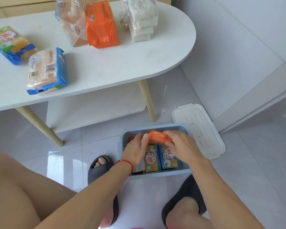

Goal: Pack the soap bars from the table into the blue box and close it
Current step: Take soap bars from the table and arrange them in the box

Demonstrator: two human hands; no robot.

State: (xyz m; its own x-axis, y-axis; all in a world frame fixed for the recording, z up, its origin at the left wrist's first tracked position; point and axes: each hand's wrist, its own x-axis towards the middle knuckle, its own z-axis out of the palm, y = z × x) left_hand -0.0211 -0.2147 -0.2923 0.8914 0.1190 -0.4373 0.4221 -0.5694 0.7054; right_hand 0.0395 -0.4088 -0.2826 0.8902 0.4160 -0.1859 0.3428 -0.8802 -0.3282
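1. On the white table (106,66) lie wrapped soap packs: a blue-and-yellow pack (10,44), a blue-edged pack (45,71), a clear pack (71,22), an orange pack (101,24) and a white pack (141,20).
2. The left hand (135,151), fingers together, presses one end of an orange soap bar (158,138).
3. The right hand (182,146) pinches its other end above the blue box (155,174) on the floor, over two yellow bars (160,158).
4. The white lid (200,131) lies beside the box.

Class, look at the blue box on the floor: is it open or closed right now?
Open. The blue box has no cover on; its white lid lies on the floor beside it, and soap packs show inside.
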